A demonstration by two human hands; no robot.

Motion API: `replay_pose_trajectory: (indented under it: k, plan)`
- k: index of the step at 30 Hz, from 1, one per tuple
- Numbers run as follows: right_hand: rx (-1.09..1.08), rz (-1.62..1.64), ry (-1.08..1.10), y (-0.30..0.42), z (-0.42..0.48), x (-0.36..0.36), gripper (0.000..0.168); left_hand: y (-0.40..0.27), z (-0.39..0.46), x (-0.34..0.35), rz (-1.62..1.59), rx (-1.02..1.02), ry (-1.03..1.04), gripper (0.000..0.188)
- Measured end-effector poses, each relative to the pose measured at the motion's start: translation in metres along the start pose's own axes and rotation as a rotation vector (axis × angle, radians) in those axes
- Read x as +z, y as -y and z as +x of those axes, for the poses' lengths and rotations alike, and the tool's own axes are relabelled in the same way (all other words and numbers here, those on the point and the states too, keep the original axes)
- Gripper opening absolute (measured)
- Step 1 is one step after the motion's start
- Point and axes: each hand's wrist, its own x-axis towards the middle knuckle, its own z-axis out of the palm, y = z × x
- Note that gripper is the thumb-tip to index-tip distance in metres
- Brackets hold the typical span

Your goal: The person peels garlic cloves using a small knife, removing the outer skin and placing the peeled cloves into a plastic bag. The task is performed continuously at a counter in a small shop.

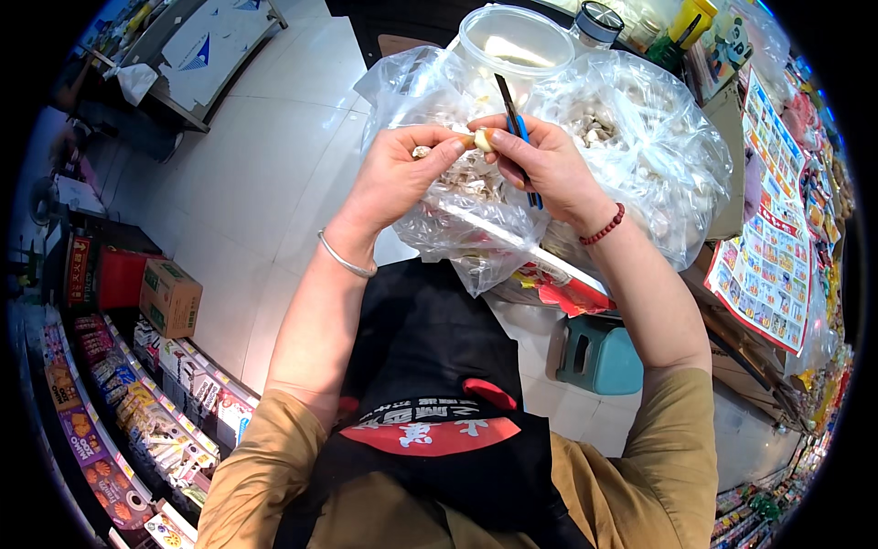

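My left hand and my right hand meet at the fingertips around a small, pale garlic clove. Another garlic piece, still in its skin, sits in the curled fingers of my left hand. A blue utility knife is held in my right hand, its dark blade pointing up and away from me. Loose garlic skins lie in a clear plastic bag under my hands. Beyond the hands stands a clear plastic tub; its contents are hard to make out.
To the right, a large clear bag holds garlic. A dark-lidded jar stands beside the tub. A printed leaflet hangs at right. Below is a teal plastic stool. Cardboard box and snack shelves line the left; a person's leg shows farther off.
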Motion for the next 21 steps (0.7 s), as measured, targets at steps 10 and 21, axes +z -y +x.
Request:
replay_pose_trajectory:
  k: [10,21]
  plan:
    - [-0.043,0.098,0.002,-0.006,0.001,0.004,0.03,-0.001,-0.003,0.005,-0.01,0.021,-0.079,0.019]
    - [-0.441,-0.653,-0.223,-0.002,-0.004,0.006,0.027,0.011,0.002,0.021,0.322,0.131,-0.278,0.018]
